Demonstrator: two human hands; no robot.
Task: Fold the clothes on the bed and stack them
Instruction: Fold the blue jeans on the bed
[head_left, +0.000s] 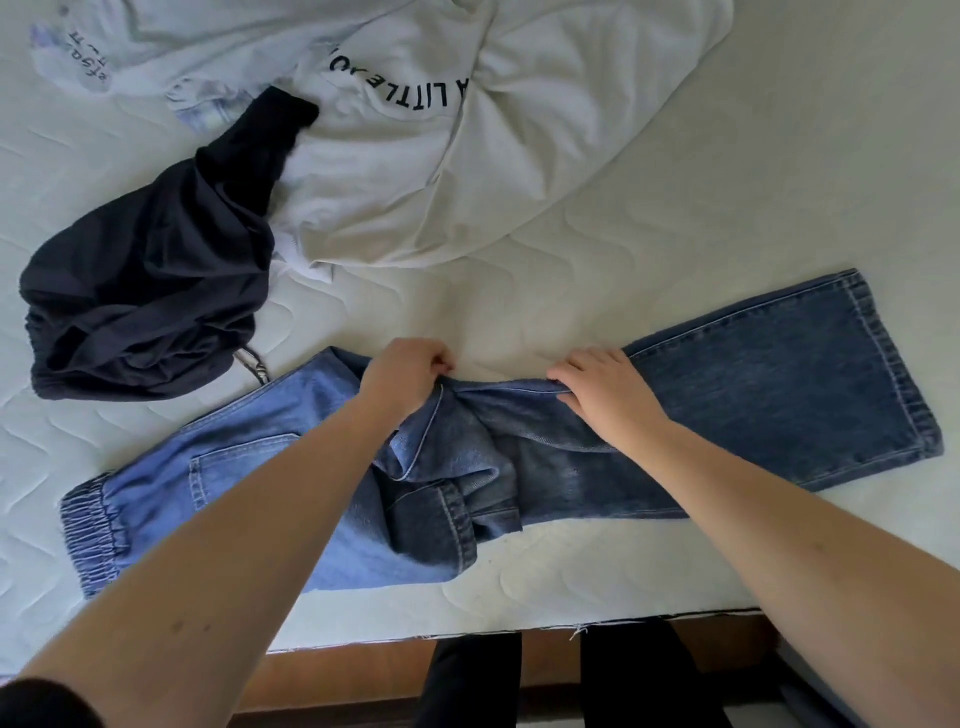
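At the far edge of the jeans (519, 441), my left hand (402, 374) has its grip pinched tight on a bunch of denim near the crotch seam, fingers curled round the cloth. My right hand (605, 392) lies just beside it along the same edge, thumb tucked under the fold and fingers laid over it, so its grip is holding the seam too.

The jeans lie across the near side of the bed (675, 234), elastic waistband to my left, hem to my right, with the middle rumpled and one leg doubled under.

To do this step well, I judge I should pull the two hands apart along the seam until the crumpled middle goes taut, line up both legs edge to edge, then smooth outward before making the cross fold.

Counting: one pair of jeans in hand, one dark garment (156, 280) heaped to the left, and one white printed top (441, 156) beyond it. A further pale printed piece (83, 62) shows at the far left corner; whether it is separate I cannot tell.
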